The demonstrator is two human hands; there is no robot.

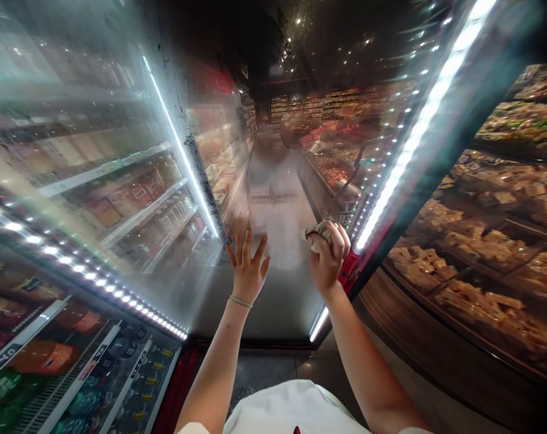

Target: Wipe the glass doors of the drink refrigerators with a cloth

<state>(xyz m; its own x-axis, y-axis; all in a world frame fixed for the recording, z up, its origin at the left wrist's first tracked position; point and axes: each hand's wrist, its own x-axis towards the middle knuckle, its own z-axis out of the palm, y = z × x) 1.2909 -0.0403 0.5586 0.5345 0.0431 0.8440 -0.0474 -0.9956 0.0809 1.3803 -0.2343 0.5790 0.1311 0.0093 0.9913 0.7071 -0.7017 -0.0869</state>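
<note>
Crumpled cloth (317,232) is sitting bunched in the right grip (328,258), which is gripping it against the fogged cooler door (278,289), while the left grip (249,268) is spreading open just beside it, palm toward the glass (a thin band (241,301) is circling that wrist). Bottled drinks (174,214) are standing on shelves behind the fog, and a food display case (481,241) is running along the right.
</note>
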